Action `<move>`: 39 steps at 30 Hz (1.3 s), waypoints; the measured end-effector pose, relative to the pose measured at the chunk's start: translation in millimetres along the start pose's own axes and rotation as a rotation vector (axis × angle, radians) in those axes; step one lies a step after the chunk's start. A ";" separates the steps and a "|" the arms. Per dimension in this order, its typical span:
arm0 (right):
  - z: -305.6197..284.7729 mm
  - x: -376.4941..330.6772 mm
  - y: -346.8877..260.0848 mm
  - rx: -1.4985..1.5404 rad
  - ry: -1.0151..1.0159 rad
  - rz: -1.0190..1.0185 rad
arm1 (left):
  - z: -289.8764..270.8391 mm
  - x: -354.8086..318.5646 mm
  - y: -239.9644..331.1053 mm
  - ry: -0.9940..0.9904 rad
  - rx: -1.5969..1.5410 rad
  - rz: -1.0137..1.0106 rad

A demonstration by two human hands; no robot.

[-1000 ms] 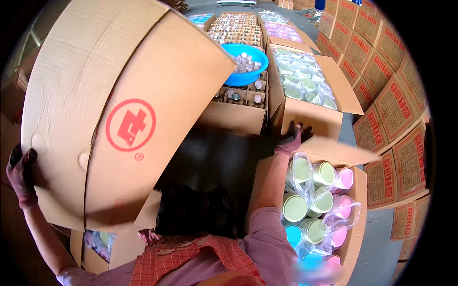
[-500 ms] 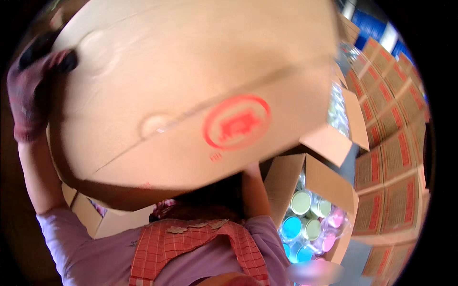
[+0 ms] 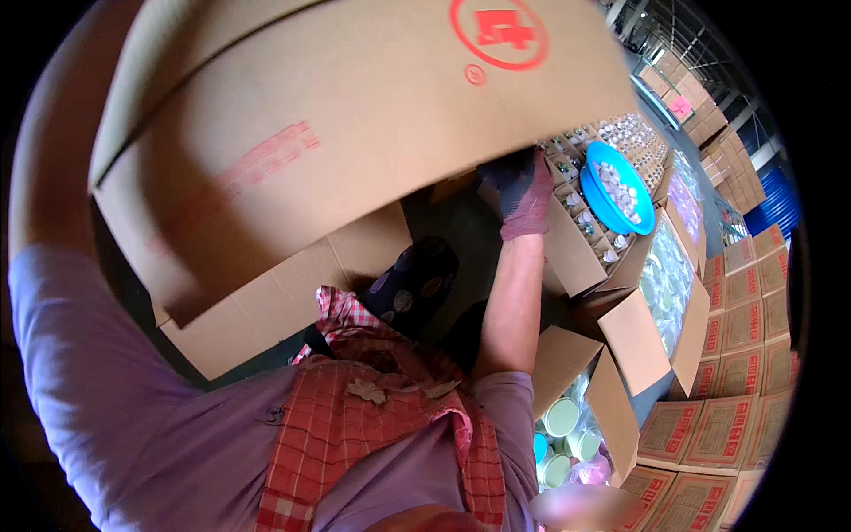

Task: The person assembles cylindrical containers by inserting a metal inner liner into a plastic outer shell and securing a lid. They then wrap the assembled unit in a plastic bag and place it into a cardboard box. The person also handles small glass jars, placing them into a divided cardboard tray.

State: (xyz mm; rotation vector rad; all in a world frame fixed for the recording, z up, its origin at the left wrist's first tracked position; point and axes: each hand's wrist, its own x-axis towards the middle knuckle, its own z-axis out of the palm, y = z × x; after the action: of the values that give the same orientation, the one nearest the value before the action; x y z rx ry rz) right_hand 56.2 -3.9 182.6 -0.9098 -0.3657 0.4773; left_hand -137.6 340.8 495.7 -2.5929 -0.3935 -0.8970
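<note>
A large brown cardboard box (image 3: 355,151) with a red round stamp fills the upper part of the view, tilted and raised in front of me. My right hand (image 3: 523,195), in a dark and pink glove, grips its lower right edge with the arm stretched upward. My left arm (image 3: 53,151) rises along the left rim beside the box; the hand itself is hidden past the box and the picture's edge. I wear a lilac shirt and a red checked apron (image 3: 372,426).
To the right a blue bowl (image 3: 620,186) of small lids rests on an open carton of little jars (image 3: 576,230). Below it stands an open carton of pastel lidded cups (image 3: 567,434). Sealed cartons (image 3: 736,355) are stacked along the right side.
The big box has gone up and tipped further, its stamp now at the top. My right hand left the cup carton's flap and took the box's lower right edge. My left hand dropped out of sight.
</note>
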 end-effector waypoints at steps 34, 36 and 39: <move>2.9 27.4 179.2 -0.980 -0.505 0.632 | 57.4 -206.0 81.0 -0.200 -0.735 0.233; 8.7 23.5 194.1 -0.736 -0.431 0.536 | 53.1 -205.2 80.2 -0.143 -0.644 0.283; 45.9 17.4 185.9 -0.075 -0.494 0.662 | 50.3 -213.9 72.8 0.061 -0.572 0.381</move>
State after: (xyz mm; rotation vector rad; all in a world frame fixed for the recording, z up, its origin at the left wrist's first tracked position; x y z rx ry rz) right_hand 4.0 132.9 58.0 -0.9733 -0.5302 1.3171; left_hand -245.9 267.3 304.6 -2.9733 0.4301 -1.0560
